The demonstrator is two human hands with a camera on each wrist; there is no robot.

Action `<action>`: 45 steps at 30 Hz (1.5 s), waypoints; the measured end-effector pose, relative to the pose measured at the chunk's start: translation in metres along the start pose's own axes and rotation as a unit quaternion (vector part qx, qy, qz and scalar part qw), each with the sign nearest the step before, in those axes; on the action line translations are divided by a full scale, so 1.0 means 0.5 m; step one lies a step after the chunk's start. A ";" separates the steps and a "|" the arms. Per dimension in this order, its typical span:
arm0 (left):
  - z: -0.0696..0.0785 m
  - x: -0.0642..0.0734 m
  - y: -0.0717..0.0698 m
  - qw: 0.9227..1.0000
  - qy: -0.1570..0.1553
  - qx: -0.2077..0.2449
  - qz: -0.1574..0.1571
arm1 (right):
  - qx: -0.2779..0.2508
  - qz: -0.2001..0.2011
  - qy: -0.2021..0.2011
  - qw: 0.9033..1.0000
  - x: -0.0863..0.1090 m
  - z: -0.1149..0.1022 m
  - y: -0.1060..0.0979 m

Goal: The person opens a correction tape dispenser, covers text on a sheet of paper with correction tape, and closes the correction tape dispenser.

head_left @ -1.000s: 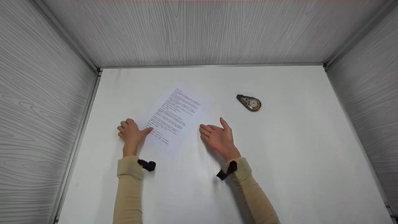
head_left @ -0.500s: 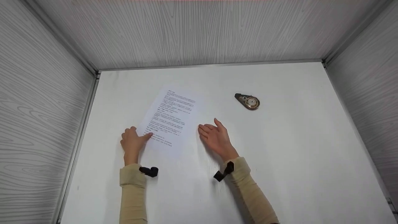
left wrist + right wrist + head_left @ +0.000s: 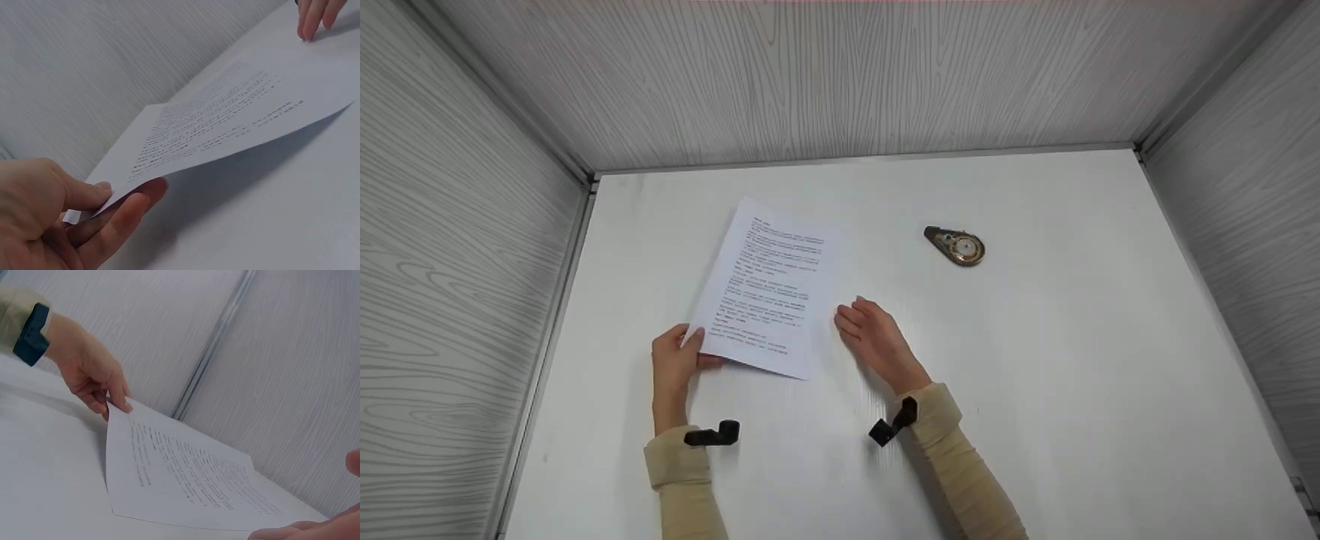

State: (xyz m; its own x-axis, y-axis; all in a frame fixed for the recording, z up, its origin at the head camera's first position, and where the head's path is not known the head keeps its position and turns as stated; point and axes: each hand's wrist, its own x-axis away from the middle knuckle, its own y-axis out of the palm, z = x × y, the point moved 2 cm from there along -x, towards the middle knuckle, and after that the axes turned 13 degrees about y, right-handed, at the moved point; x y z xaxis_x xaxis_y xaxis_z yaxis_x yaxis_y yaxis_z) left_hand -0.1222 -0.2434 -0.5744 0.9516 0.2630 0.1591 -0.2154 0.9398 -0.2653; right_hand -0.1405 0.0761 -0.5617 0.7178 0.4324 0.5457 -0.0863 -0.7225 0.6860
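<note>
A printed sheet of paper (image 3: 765,292) lies at a slant in the head view, its near left corner raised off the table. My left hand (image 3: 679,360) pinches that corner, thumb on top and fingers underneath. In the left wrist view, the lifted edge of the paper (image 3: 225,135) casts a shadow on the table below. My right hand (image 3: 877,337) is beside the paper's right edge, fingers relaxed and holding nothing. At the back right lies a correction tape dispenser (image 3: 958,246), dark at its tip with a round reel showing, apart from both hands.
The white table (image 3: 1072,375) is bordered by wood-grain panels at the back (image 3: 855,82) and at both sides. A small black camera is strapped to each wrist, over the sleeves.
My left hand has slid its fingers under the paper's corner and lifted it, turning the sheet slightly more upright in view. The right hand has barely moved, its thumb drawn in.
</note>
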 end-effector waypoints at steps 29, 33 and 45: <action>0.060 0.169 0.215 0.983 0.062 0.160 0.071 | 0.242 0.212 -0.149 0.935 0.084 -0.046 -0.037; 0.066 0.187 0.252 0.982 0.077 0.167 0.033 | 0.249 0.241 -0.163 0.924 0.114 -0.063 -0.075; 0.029 0.203 0.320 0.990 0.136 -0.007 -0.044 | 0.357 0.349 -0.205 0.842 0.122 -0.049 -0.183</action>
State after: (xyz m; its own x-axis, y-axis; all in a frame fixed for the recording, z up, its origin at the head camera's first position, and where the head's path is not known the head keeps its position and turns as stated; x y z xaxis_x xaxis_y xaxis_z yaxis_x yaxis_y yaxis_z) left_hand -0.0634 -0.0633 -0.5869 0.9907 0.1109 -0.0787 -0.1285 0.9526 -0.2758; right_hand -0.1056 0.1817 -0.5795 0.8555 -0.3480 0.3833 -0.2528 -0.9269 -0.2774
